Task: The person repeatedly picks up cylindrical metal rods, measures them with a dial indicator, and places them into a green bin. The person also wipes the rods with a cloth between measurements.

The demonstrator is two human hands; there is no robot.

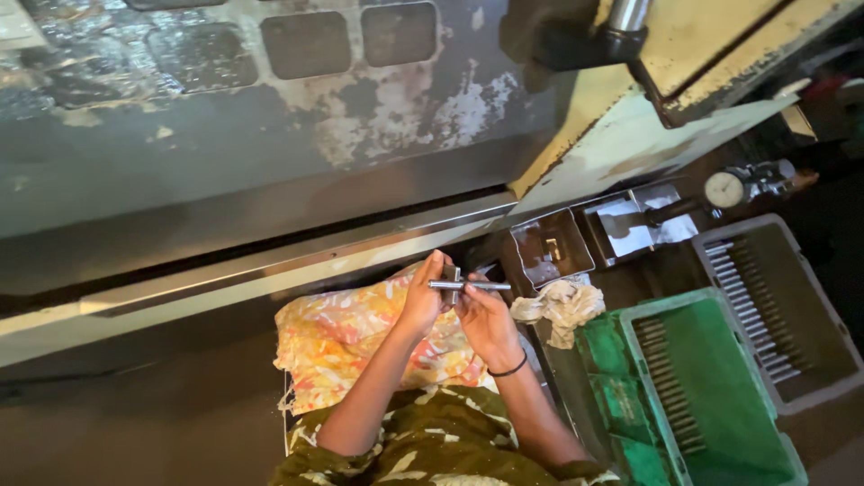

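Gripped between both hands, a slim metal rod (pixel 470 285) is held level above a flowered cloth (pixel 346 337) that is spread over the lap. The left hand (pixel 423 297) is closed around the rod's left end, its fingers (pixel 436 266) curled over a small grey gauge piece (pixel 453 273) through which the rod appears to pass; how the two parts are joined cannot be told. The right hand (pixel 486 319) is cupped under the rod from below, its fingers pressed shut against the shaft, and a dark band is worn at that wrist. The rod's free end is seen projecting to the right, past the right fingers. Just beside that end, a crumpled white rag (pixel 562 308) is laid on the counter (pixel 621 288). Beyond the rag, further from the fingers, an open metal box (pixel 551 247) and a second shiny tray (pixel 641 220) are set side by side, and a dial gauge (pixel 724 189) is placed beyond them. To the right of the fingers, well apart, a green crate (pixel 711 396) and a grey crate (pixel 778 306) are stood next to each other, each lined with a row of similar metal rods. Above the fingers, the worn, paint-chipped body of a large machine (pixel 270 135) is seen filling the view.
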